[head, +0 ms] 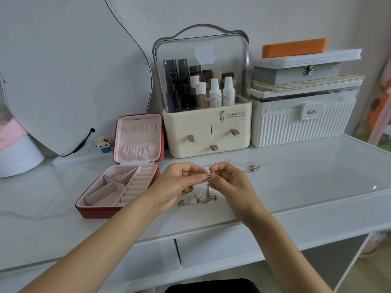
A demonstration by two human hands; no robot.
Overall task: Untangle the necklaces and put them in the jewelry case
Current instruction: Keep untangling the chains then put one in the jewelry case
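Both hands, left hand and right hand, are pinching the tangled necklaces above the bench; I'm teasing strands apart gently, jewelry case waiting open leftward.

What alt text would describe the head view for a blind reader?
Left hand and right hand pinch tangled necklaces above a white table. An open red jewelry case lies left of them.
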